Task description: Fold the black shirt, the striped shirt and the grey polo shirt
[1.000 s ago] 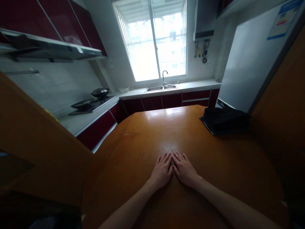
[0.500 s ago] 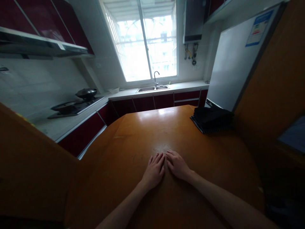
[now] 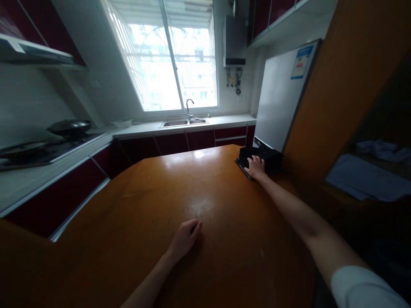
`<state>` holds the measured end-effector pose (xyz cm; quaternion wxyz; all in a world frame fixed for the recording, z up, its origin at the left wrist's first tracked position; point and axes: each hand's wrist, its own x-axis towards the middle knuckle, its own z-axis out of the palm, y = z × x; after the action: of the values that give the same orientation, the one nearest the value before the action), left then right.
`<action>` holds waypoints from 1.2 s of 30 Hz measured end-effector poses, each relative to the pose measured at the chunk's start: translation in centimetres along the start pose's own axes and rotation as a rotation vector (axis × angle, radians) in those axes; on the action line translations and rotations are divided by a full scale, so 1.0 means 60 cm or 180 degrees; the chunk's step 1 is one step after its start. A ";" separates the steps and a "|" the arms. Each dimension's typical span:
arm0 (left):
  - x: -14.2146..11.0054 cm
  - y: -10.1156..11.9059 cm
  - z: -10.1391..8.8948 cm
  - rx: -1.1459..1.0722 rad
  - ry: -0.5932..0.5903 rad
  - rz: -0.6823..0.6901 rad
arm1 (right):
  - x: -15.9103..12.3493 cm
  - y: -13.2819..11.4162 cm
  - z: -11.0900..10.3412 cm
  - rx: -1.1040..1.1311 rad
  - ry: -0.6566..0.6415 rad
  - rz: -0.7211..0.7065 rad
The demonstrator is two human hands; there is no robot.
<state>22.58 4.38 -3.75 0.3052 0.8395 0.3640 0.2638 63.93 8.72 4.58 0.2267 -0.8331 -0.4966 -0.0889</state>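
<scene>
A stack of black folded cloth [image 3: 269,156] lies at the far right corner of the orange wooden table [image 3: 160,188]. My right hand [image 3: 256,167] is stretched out to it, fingers spread and resting on the stack's near edge. Whether it grips the cloth does not show. My left hand [image 3: 185,238] lies flat on the table near me, fingers loosely together, holding nothing.
A white fridge [image 3: 282,94] stands right behind the stack. A counter with a sink [image 3: 183,123] runs under the window, and a stove with a wok [image 3: 69,127] is at the left. Light cloths [image 3: 366,179] lie on a surface to the right.
My right hand left my left hand's side and reached far right onto the black stack. The view swung to the right. My left hand stayed on the table.
</scene>
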 end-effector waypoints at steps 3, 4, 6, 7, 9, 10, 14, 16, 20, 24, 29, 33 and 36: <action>0.000 0.004 -0.003 -0.0022 -0.0042 0.0016 | 0.009 0.018 -0.006 -0.0111 -0.0081 0.0252; 0.000 0.005 -0.005 -0.0036 -0.0053 0.0007 | 0.007 0.020 -0.008 -0.0093 -0.0041 0.0340; 0.000 0.009 -0.007 -0.0066 -0.0070 -0.0026 | 0.003 0.020 -0.013 -0.0046 0.0042 0.0491; 0.000 0.010 -0.008 -0.0082 -0.0071 -0.0042 | 0.001 0.018 -0.016 -0.0009 0.0081 0.0528; -0.001 0.012 -0.009 -0.0126 -0.0057 -0.0079 | -0.006 0.005 -0.022 0.0092 0.0135 0.0506; 0.000 0.013 -0.008 -0.0158 -0.0029 -0.0104 | -0.013 -0.005 -0.024 0.0153 0.0152 0.0448; 0.009 0.011 -0.003 -0.0582 0.0353 -0.0289 | -0.094 -0.077 -0.023 0.0473 0.0113 -0.0021; 0.018 0.005 -0.001 -0.1000 0.0776 -0.0466 | -0.175 -0.124 -0.020 0.1023 -0.0023 -0.0538; 0.030 -0.016 -0.013 -0.1351 0.1552 -0.0817 | -0.350 -0.199 -0.029 0.2085 -0.1284 -0.1944; 0.017 -0.034 -0.048 -0.0668 0.1561 -0.0904 | -0.399 -0.218 -0.031 0.2383 -0.1472 -0.1929; -0.002 -0.037 -0.088 0.0552 0.0908 -0.0650 | -0.337 -0.177 0.026 0.2466 -0.0787 -0.1103; 0.000 -0.033 -0.111 0.1036 0.0533 -0.0678 | -0.324 -0.134 0.072 0.2687 -0.0940 -0.0577; 0.007 -0.030 -0.136 0.1127 0.0531 -0.0679 | -0.327 -0.121 0.084 0.2839 -0.0880 -0.0372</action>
<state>16.58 8.29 0.53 0.1482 0.8119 0.5154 0.2306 47.62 -1.46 -5.07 0.4889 -0.6291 -0.5578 0.2323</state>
